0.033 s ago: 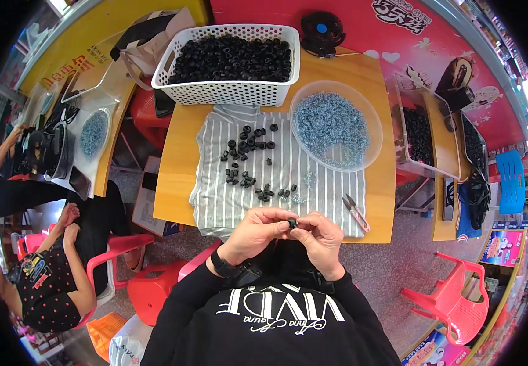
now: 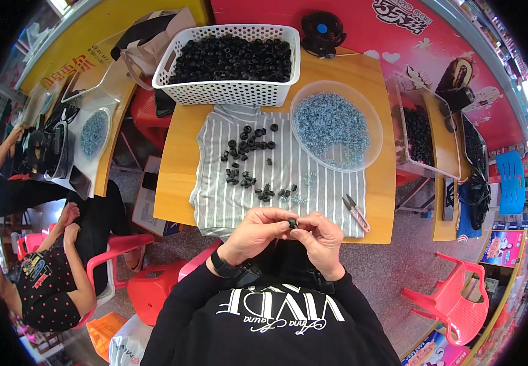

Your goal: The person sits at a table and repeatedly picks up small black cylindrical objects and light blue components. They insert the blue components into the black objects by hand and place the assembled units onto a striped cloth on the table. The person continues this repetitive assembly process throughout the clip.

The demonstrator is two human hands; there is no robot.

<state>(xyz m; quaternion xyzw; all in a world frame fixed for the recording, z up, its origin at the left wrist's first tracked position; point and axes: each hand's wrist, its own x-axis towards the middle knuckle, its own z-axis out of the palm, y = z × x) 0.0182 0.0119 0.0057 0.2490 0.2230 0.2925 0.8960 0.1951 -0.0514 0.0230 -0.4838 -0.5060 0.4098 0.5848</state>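
Observation:
At the table's near edge, my left hand and my right hand meet, fingertips pinched around a small round black part. Both hands are closed on it; the fingers hide some of it. Just beyond them, several loose black parts lie in small groups on a grey-and-white striped cloth. A few tiny clear-blue pieces rest close to my fingers. Right of my right hand lies a pair of thread snips with pink handles.
A white perforated basket full of black parts stands at the table's far side. Right of it sits a round clear tray of bluish pieces, with a black fan behind. A person sits at the left; a red chair stands right.

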